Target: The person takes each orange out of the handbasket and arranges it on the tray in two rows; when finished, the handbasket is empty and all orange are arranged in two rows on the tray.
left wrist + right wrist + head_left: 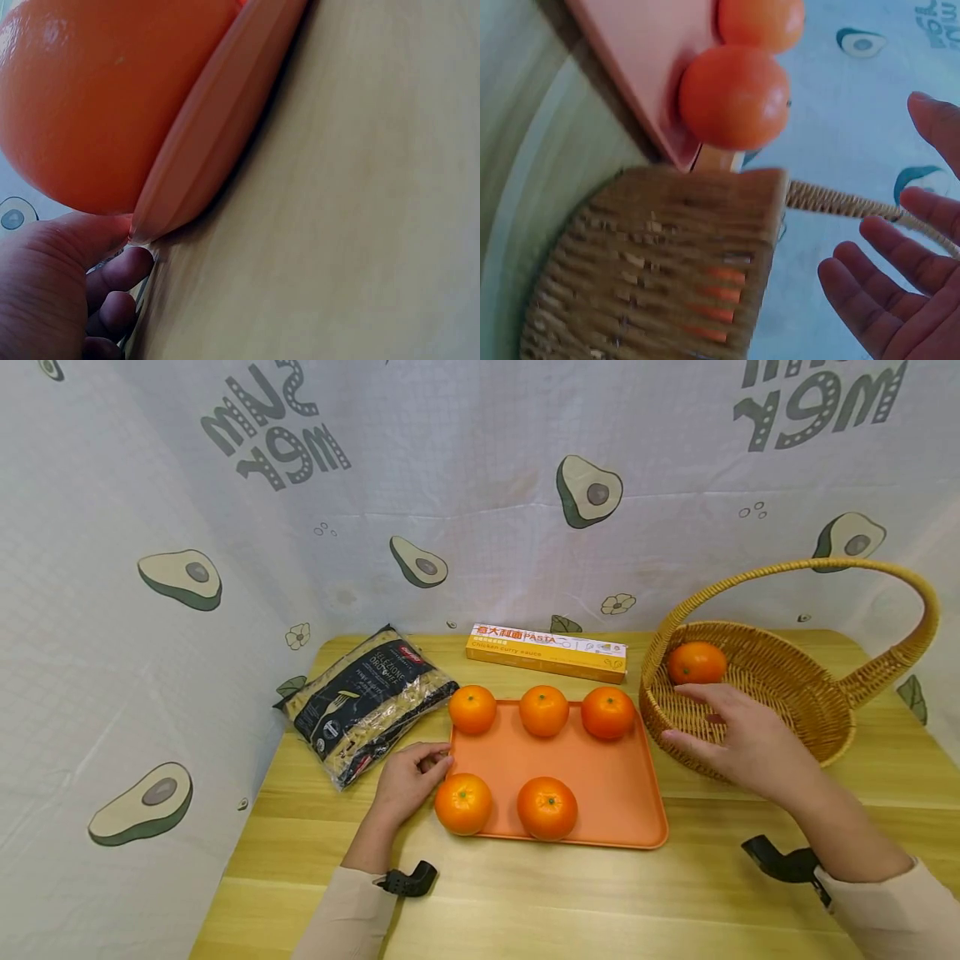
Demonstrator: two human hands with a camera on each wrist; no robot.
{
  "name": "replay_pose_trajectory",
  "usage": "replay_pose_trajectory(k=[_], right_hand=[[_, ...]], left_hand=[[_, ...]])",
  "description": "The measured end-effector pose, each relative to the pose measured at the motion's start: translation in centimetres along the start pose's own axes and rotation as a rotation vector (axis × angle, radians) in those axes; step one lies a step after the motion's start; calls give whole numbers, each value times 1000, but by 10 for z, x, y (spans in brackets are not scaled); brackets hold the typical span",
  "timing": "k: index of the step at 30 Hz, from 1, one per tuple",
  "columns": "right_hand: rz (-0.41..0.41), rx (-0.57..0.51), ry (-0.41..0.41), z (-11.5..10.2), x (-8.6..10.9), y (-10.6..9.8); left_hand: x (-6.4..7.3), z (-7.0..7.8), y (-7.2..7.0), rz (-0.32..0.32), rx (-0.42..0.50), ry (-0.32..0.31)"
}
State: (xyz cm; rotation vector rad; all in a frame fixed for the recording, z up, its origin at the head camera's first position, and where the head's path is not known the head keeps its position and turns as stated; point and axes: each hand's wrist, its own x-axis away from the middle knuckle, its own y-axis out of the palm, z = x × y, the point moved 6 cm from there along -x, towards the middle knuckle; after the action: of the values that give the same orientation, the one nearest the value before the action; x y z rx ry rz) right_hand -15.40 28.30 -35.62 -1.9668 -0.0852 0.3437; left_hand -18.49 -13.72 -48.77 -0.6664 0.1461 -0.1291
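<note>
My left hand (408, 783) is at the left edge of an orange tray (607, 802); in the left wrist view the thumb (97, 234) touches the rim and the other fingers curl beside it, pinching the edge. Two oranges sit on the tray's near side, the left orange (463, 804) close to that hand and another orange (548, 808) at the middle. Three more line its far side, among them a rightmost orange (608, 712). Over the wicker basket (798, 718) hovers my right hand (750, 739), fingers spread and holding nothing. One orange (697, 662) lies inside the basket.
Left of the tray lies a bag of penne pasta (371, 702). A yellow and white pasta box (546, 653) lies behind the tray. The basket's tall handle (795, 564) arches above it. A white curtain with avocado prints hangs at the back and left.
</note>
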Motion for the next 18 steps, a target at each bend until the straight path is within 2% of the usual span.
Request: replay_pose_trajectory(k=[5, 13, 18], right_hand=[[-2, 68, 10, 20, -10, -8], [-117, 130, 88, 56, -28, -12], [-133, 143, 82, 71, -38, -15]], left_hand=[[-1, -1, 0, 5, -4, -5], [-1, -2, 1, 5, 2, -8], [-1, -2, 1, 3, 6, -15]])
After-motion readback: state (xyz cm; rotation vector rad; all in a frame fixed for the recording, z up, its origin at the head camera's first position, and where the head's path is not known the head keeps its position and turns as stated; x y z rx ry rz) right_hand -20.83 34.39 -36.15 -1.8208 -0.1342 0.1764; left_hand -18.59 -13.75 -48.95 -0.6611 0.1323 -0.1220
